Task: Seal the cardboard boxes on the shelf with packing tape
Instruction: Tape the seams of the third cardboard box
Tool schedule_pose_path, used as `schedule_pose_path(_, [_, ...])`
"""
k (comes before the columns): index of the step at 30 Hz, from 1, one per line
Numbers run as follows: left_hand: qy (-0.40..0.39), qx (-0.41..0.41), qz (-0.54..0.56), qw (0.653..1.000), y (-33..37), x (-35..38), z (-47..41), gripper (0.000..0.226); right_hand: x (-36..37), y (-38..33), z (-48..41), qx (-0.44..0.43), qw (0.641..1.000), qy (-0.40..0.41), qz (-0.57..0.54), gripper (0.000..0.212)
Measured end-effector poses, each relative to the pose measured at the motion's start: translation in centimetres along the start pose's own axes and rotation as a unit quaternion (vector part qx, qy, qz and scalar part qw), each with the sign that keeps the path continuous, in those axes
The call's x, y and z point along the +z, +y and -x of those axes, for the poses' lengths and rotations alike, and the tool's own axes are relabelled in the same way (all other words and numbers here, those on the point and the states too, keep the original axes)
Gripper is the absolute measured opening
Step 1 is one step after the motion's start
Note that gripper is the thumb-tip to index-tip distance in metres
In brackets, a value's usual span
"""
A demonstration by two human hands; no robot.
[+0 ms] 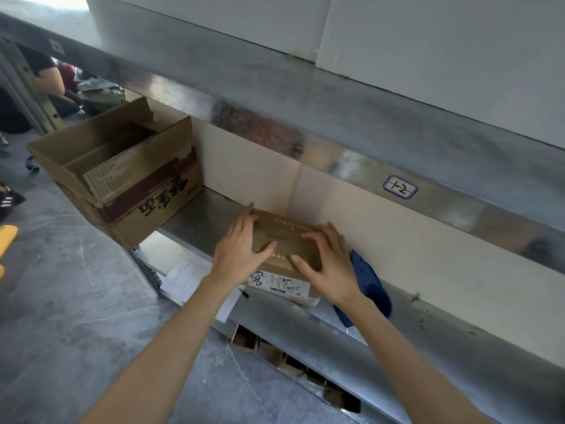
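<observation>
Here two hands, left (241, 240) and right (328, 258), press open-gripped on one small box (286, 240); one larger box (122, 175) beside.

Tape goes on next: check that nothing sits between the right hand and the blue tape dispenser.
Nothing visible does. The right hand rests on the small box; the blue tape dispenser lies just beside its wrist on the shelf.

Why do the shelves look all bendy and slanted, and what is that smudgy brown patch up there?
Head view: the wide-angle lens bends and tilts the metal shelf; the brown patch is a blurry reflection in the shiny upper beam; both hands and the small box look fairly sharp.
</observation>
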State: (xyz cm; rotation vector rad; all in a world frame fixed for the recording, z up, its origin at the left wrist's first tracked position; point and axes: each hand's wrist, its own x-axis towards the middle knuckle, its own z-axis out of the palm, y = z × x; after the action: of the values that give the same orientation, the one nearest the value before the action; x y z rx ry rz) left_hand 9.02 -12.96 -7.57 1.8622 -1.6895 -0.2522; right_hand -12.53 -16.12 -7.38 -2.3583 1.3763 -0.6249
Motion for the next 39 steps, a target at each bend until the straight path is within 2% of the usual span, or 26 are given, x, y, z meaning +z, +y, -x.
schedule_pose_path(3, [-0.002,0.047,-0.012,0.999,-0.8,0.4,0.0,0.076,1.3,0.5,0.0,-0.004,0.999,-0.004,-0.034,0.062])
schedule_pose_path(10, [0.013,0.052,0.025,0.998,-1.4,1.2,-0.5,0.073,2.6,1.2,-0.6,0.007,0.997,0.036,-0.069,0.060])
schedule_pose_path(13, [0.028,0.048,0.034,0.998,-1.6,1.5,-0.8,0.073,2.5,1.2,-0.8,0.013,0.997,0.027,-0.072,0.060])
schedule_pose_path(19, [-0.055,0.030,0.102,0.993,-1.7,0.5,-0.8,0.094,0.8,1.1,-0.6,0.013,0.994,-0.050,-0.092,0.067])
schedule_pose_path(21, [-0.059,0.054,0.106,0.991,-1.7,0.1,-0.7,0.098,-0.3,1.1,-0.8,0.027,0.991,-0.061,-0.114,0.062])
schedule_pose_path(23, [-0.053,0.071,0.101,0.991,-1.8,-0.1,0.0,0.098,-1.3,1.3,-0.9,0.042,0.991,-0.036,-0.125,0.050])
schedule_pose_path(25, [-0.053,0.064,0.099,0.992,-2.0,-0.3,0.7,0.094,-1.9,1.7,-1.0,0.039,0.993,-0.035,-0.106,0.048])
schedule_pose_path(28, [-0.046,0.049,0.105,0.992,-2.2,-0.6,1.6,0.087,-2.0,2.2,-0.8,0.033,0.990,-0.074,-0.117,0.049])
schedule_pose_path(33, [0.015,0.027,0.096,0.995,-2.2,-1.0,2.1,0.075,-2.7,2.4,0.5,0.053,0.983,-0.073,-0.161,0.044])
schedule_pose_path(36, [0.058,0.017,0.071,0.996,-2.0,-1.0,2.0,0.059,-3.1,2.4,1.6,0.052,0.983,-0.065,-0.165,0.041])
schedule_pose_path(39, [0.090,0.012,0.063,0.994,-1.2,-0.4,2.3,0.039,-3.1,2.2,2.7,0.043,0.984,-0.048,-0.166,0.047])
